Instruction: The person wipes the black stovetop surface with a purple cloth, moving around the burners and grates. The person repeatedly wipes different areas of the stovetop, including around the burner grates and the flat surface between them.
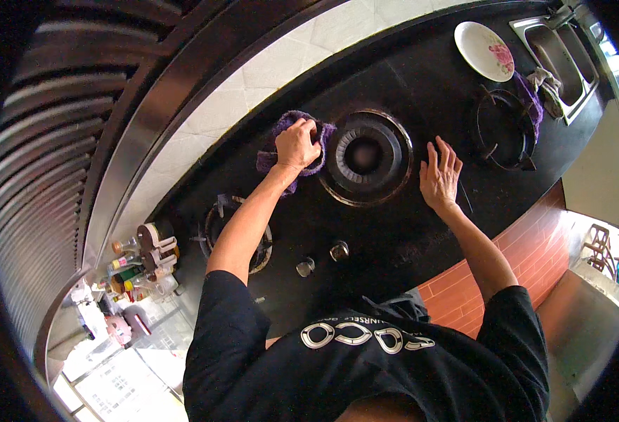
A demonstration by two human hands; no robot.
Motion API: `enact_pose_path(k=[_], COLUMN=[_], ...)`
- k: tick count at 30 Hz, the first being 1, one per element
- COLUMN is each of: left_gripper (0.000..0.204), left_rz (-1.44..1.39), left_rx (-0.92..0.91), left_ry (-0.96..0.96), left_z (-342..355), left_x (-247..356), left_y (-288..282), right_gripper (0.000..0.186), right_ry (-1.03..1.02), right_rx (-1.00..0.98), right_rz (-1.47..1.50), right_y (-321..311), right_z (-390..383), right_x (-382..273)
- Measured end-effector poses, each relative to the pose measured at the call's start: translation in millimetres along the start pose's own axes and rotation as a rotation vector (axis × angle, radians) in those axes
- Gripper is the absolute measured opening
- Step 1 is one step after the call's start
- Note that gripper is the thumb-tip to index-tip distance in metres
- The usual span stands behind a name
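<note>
the left hand (pixel 297 143) is closed down over a crumpled purple cloth (pixel 281 151), pressing it to the glossy black stove top (pixel 394 239) just left of the round central gas burner (pixel 365 156). the right hand (pixel 439 176) lies open and flat, holding nothing, on the other side of that burner. judging by the sheen, the surface looks largely wiped; the strip under the cloth seems left.

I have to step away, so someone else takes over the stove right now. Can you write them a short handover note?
Left hand: pressing a purple cloth on the black stovetop, left of the middle burner.
Right hand: flat and open on the stovetop, right of that burner, holding nothing.
Done: cannot tell which parts are already wiped.
Left: probably the rest of the top, around the other burners.
</note>
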State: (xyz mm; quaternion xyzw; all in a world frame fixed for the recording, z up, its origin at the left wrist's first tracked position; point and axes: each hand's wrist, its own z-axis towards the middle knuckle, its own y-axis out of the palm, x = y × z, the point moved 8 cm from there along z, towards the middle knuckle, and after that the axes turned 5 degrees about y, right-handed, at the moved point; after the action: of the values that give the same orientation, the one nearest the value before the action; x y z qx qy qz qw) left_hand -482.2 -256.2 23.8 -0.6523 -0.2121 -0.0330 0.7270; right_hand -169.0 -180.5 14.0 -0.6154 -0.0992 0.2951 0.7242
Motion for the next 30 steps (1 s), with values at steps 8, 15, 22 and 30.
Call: enact_pose_path(k=[8,15,22,30], left_gripper=[0.006,0.006,0.015,0.019], left_rz=[-0.082,-0.013,-0.012,-0.075], left_rx=[0.048,0.020,0.019,0.023], left_ry=[0.185,0.331,0.339,0.231], left_z=[25,51,68,79], left_x=[17,35,48,51], left_y=[6,16,23,28], right_gripper=[0.050,0.050,0.049,0.048], right_ry=[0.028,0.030,0.014,-0.014], right_rx=[-0.033,-0.040,0.004,0.021], right_rz=[0.035,0.053,0.046,-0.021], right_y=[1,2,0,0], right_z=[2,2,1,-1], right_x=[2,3,1,-4])
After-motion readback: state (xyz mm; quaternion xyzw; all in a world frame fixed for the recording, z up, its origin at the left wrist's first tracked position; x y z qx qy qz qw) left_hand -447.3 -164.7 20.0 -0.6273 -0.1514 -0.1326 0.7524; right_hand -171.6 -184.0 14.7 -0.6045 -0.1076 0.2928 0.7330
